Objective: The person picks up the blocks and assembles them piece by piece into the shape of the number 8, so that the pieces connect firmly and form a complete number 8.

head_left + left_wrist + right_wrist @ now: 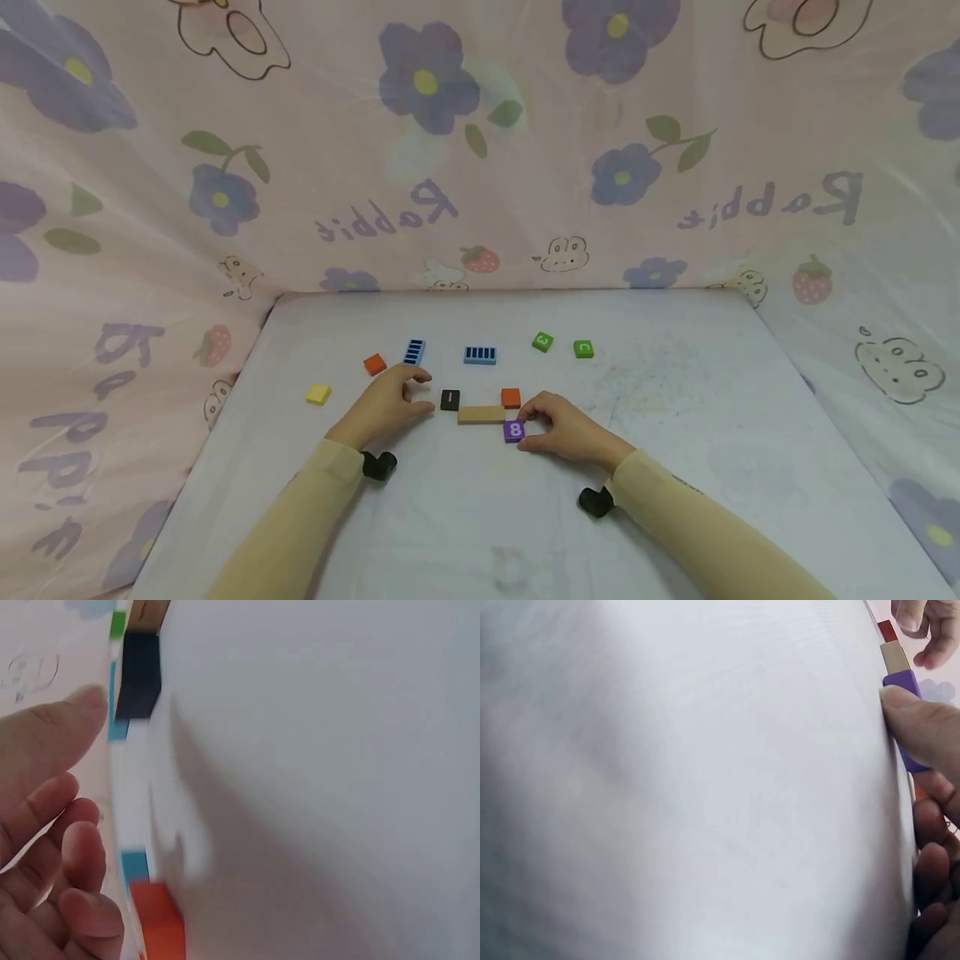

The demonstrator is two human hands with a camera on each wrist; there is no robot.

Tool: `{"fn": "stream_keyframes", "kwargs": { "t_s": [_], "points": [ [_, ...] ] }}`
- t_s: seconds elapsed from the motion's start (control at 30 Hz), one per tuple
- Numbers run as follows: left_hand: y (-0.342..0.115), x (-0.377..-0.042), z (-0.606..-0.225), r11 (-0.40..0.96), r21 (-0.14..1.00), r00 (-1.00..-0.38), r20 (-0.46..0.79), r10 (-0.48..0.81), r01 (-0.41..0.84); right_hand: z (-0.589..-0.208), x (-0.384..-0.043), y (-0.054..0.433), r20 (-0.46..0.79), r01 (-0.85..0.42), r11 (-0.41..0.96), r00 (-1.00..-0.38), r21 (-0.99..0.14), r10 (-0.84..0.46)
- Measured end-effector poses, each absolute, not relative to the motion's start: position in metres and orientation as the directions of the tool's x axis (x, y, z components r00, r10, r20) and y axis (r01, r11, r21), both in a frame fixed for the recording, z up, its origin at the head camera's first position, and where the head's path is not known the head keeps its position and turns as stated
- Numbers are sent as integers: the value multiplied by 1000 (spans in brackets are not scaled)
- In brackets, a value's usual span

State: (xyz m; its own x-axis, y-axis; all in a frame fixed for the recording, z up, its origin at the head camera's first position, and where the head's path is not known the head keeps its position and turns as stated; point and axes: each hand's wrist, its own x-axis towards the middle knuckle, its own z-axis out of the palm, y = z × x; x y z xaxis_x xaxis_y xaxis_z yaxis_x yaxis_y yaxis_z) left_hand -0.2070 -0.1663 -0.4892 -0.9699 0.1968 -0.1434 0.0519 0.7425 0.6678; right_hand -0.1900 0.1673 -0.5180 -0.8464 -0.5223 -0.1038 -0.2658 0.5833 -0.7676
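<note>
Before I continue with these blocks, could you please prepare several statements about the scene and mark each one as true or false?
1. The right hand pinches the purple block marked 8. True.
2. The left hand holds the yellow block. False: the left hand holds nothing, and the yellow block lies apart from it.
3. In the head view, the black block is left of the wooden block. True.
4. The left blue block touches the right blue block. False: a clear gap separates them.
5. The green block marked 3 lies farther from the person than the purple block. True.
</note>
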Motion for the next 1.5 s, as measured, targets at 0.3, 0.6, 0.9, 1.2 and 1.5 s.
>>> {"fn": "stream_keyframes", "kwargs": {
  "t_s": [0.3,0.6,0.9,1.2,1.5],
  "points": [
    [-209,-207,-489,747,664,-988,-81,129,43,-517,-191,168,-98,-272,586,-847,-763,-522],
    [-220,-206,-496,763,645,-988,-140,69,-38,-519,-192,167,-93,-283,582,-842,-763,-531],
    [-217,-210,-499,781,623,-988,-144,64,-41,-521,-192,168,-81,-293,577,-841,-762,-534],
    [-217,-209,-497,783,620,-989,-143,48,-51,-518,-191,167,-82,-290,575,-842,-765,-534],
    [-220,-205,-501,784,619,-987,-146,61,-43,-519,-191,167,-94,-280,583,-843,-762,-529]
  ]
}}
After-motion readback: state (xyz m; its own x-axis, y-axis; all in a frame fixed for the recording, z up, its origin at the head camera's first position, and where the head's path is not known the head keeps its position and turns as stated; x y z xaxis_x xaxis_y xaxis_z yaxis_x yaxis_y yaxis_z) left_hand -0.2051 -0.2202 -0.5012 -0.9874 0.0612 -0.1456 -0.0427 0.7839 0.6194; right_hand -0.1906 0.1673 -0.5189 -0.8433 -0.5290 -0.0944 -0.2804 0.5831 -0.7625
